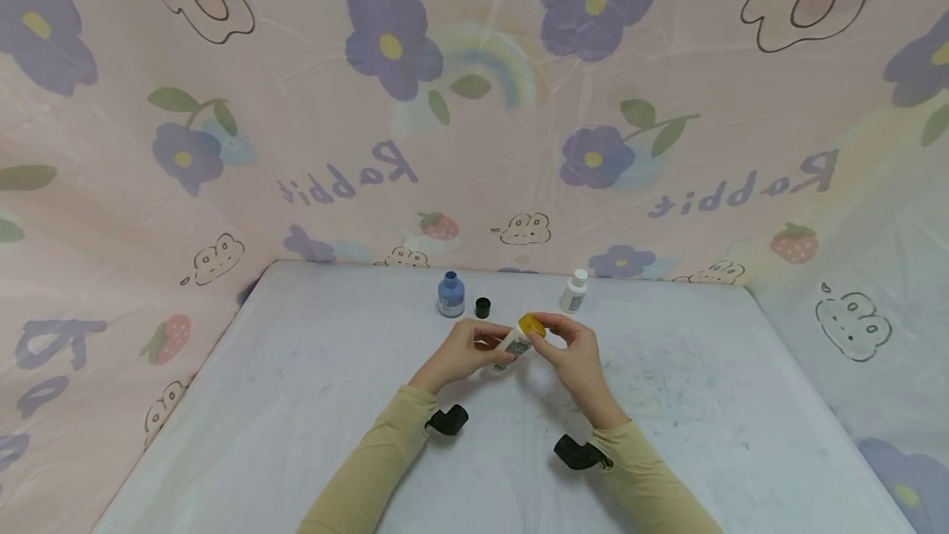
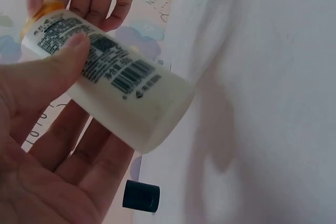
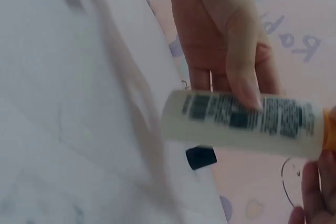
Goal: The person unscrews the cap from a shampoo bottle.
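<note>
A white bottle (image 1: 513,344) with a yellow-orange cap (image 1: 530,325) is held tilted above the table, cap end up and toward the right. My left hand (image 1: 461,354) grips its body, thumb across the printed label and fingers behind. Dark text and a barcode show on the bottle (image 2: 163,106) in the left wrist view. With thumb and fingers, my right hand (image 1: 575,357) pinches the cap, which sits at the bottle's top. Only the cap's edge (image 3: 330,129) shows in the right wrist view.
Behind the hands, a blue bottle (image 1: 451,298) stands uncapped on the white table (image 1: 296,402). Beside it lies a small black cap (image 1: 483,308). A second white bottle (image 1: 574,293) with a white cap stands farther right, near the patterned curtain (image 1: 474,130) at the table's back edge.
</note>
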Action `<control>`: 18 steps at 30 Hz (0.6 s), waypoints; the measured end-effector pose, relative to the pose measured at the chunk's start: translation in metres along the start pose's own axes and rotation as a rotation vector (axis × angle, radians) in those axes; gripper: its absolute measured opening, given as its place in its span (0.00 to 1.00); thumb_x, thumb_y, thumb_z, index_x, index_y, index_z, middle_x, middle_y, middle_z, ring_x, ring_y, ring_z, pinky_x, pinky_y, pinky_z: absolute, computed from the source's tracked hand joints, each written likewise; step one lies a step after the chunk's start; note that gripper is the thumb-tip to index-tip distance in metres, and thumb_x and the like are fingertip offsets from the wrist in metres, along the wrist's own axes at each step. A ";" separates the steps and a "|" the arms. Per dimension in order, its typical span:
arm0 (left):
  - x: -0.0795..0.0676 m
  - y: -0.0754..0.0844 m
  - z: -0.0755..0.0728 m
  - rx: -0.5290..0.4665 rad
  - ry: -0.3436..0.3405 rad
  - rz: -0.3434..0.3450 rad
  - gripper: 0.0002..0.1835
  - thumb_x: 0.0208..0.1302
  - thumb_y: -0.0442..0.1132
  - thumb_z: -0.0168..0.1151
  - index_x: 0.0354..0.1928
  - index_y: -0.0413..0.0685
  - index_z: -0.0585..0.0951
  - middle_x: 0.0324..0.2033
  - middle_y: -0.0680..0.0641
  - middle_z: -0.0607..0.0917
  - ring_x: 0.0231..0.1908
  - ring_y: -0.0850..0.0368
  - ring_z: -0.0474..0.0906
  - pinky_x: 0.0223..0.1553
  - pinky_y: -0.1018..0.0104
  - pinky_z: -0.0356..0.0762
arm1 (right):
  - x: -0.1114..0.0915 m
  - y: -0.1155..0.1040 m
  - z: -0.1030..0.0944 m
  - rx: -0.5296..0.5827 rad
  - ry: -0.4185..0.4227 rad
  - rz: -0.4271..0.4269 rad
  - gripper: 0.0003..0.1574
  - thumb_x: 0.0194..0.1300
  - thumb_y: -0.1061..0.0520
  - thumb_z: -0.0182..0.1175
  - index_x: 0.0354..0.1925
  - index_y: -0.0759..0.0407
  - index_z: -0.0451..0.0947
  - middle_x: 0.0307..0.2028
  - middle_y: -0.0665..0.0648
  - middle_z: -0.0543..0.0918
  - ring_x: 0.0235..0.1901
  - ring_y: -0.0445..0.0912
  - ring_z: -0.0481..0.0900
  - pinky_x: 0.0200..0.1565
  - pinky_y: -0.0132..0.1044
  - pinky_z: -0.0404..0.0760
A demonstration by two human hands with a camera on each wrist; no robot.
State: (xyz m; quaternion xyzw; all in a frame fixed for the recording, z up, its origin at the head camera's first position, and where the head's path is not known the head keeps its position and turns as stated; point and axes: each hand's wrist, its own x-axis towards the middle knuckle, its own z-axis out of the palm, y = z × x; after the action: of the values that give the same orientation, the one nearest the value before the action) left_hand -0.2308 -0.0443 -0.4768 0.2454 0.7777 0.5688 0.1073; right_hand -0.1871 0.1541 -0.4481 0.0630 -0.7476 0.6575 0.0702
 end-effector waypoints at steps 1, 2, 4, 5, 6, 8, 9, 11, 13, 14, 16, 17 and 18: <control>0.000 0.000 -0.001 -0.006 -0.013 -0.002 0.21 0.54 0.34 0.72 0.52 0.45 0.83 0.45 0.51 0.84 0.42 0.57 0.81 0.44 0.68 0.79 | 0.002 0.006 -0.002 0.014 -0.025 0.000 0.19 0.61 0.64 0.66 0.51 0.67 0.79 0.50 0.62 0.80 0.53 0.49 0.71 0.55 0.41 0.71; 0.000 0.000 -0.002 -0.009 -0.023 0.001 0.21 0.55 0.34 0.72 0.52 0.45 0.83 0.45 0.51 0.84 0.42 0.56 0.81 0.44 0.67 0.79 | 0.004 0.011 -0.003 0.027 -0.043 -0.003 0.20 0.61 0.63 0.65 0.52 0.67 0.79 0.51 0.62 0.80 0.54 0.48 0.71 0.56 0.41 0.71; 0.000 0.000 -0.003 -0.009 -0.031 0.016 0.21 0.55 0.34 0.71 0.53 0.44 0.83 0.45 0.49 0.84 0.42 0.56 0.81 0.45 0.67 0.79 | 0.008 0.019 -0.005 0.046 -0.065 -0.012 0.20 0.62 0.62 0.65 0.53 0.66 0.78 0.53 0.61 0.80 0.54 0.47 0.72 0.56 0.39 0.72; 0.000 0.000 -0.003 -0.010 -0.032 0.025 0.21 0.56 0.34 0.71 0.53 0.44 0.82 0.46 0.49 0.84 0.42 0.56 0.81 0.45 0.66 0.79 | 0.009 0.020 -0.005 0.057 -0.075 -0.014 0.21 0.62 0.62 0.64 0.54 0.66 0.78 0.53 0.61 0.79 0.55 0.47 0.72 0.56 0.38 0.72; 0.001 -0.001 -0.003 -0.010 -0.031 0.033 0.21 0.56 0.34 0.71 0.53 0.43 0.82 0.46 0.49 0.84 0.42 0.56 0.81 0.45 0.66 0.79 | 0.009 0.020 -0.005 0.068 -0.085 -0.015 0.22 0.63 0.62 0.64 0.55 0.66 0.77 0.54 0.61 0.79 0.55 0.47 0.72 0.56 0.37 0.72; 0.001 -0.001 -0.002 -0.014 -0.024 0.048 0.21 0.56 0.35 0.70 0.53 0.42 0.82 0.46 0.47 0.85 0.42 0.56 0.81 0.46 0.65 0.79 | 0.010 0.019 -0.006 0.083 -0.098 -0.016 0.23 0.63 0.61 0.64 0.56 0.66 0.76 0.55 0.61 0.78 0.55 0.47 0.73 0.56 0.35 0.72; 0.001 -0.001 -0.002 -0.016 -0.018 0.048 0.21 0.56 0.35 0.70 0.53 0.42 0.82 0.46 0.47 0.85 0.42 0.56 0.81 0.46 0.66 0.79 | 0.010 0.018 -0.006 0.091 -0.106 -0.013 0.24 0.64 0.61 0.63 0.57 0.66 0.75 0.56 0.61 0.77 0.56 0.48 0.72 0.56 0.34 0.73; 0.001 0.000 -0.001 -0.025 -0.002 0.040 0.20 0.56 0.34 0.70 0.53 0.42 0.82 0.46 0.47 0.85 0.42 0.55 0.80 0.46 0.66 0.79 | 0.010 0.017 -0.006 0.100 -0.112 -0.014 0.26 0.64 0.60 0.63 0.59 0.65 0.73 0.57 0.61 0.77 0.57 0.49 0.72 0.58 0.37 0.71; 0.001 0.003 -0.001 -0.026 0.022 0.030 0.20 0.56 0.33 0.70 0.53 0.41 0.82 0.45 0.46 0.85 0.42 0.54 0.80 0.45 0.67 0.79 | 0.011 0.016 -0.006 0.101 -0.097 -0.025 0.28 0.63 0.60 0.64 0.60 0.64 0.72 0.57 0.62 0.76 0.58 0.51 0.72 0.60 0.43 0.69; 0.000 0.006 -0.001 -0.025 0.034 0.025 0.20 0.56 0.32 0.70 0.53 0.40 0.82 0.45 0.45 0.85 0.43 0.52 0.80 0.46 0.66 0.79 | 0.011 0.015 -0.005 0.099 -0.083 -0.031 0.28 0.63 0.60 0.64 0.61 0.64 0.71 0.57 0.63 0.76 0.58 0.51 0.72 0.61 0.45 0.67; -0.003 0.012 -0.001 -0.020 0.065 0.020 0.20 0.56 0.31 0.70 0.52 0.38 0.81 0.46 0.43 0.84 0.43 0.49 0.80 0.46 0.63 0.79 | 0.010 0.013 -0.004 0.090 -0.044 -0.040 0.28 0.62 0.62 0.65 0.60 0.63 0.71 0.55 0.64 0.77 0.57 0.52 0.72 0.62 0.48 0.65; -0.004 0.017 -0.001 -0.016 0.080 0.018 0.20 0.56 0.31 0.70 0.52 0.37 0.81 0.46 0.41 0.84 0.44 0.46 0.80 0.46 0.61 0.79 | 0.010 0.012 -0.002 0.079 -0.021 -0.044 0.29 0.62 0.62 0.65 0.60 0.64 0.71 0.55 0.65 0.77 0.57 0.53 0.72 0.62 0.49 0.64; -0.006 0.021 -0.001 -0.010 0.095 0.015 0.20 0.56 0.30 0.69 0.52 0.36 0.81 0.46 0.40 0.84 0.45 0.44 0.79 0.47 0.59 0.79 | 0.008 0.011 -0.001 0.069 -0.001 -0.044 0.29 0.61 0.62 0.65 0.60 0.65 0.71 0.54 0.65 0.77 0.57 0.54 0.72 0.62 0.49 0.65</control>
State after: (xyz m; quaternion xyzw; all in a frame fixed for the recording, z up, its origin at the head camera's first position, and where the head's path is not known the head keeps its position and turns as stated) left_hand -0.2209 -0.0434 -0.4576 0.2232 0.7773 0.5843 0.0671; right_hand -0.1973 0.1568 -0.4566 0.0821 -0.7230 0.6810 0.0818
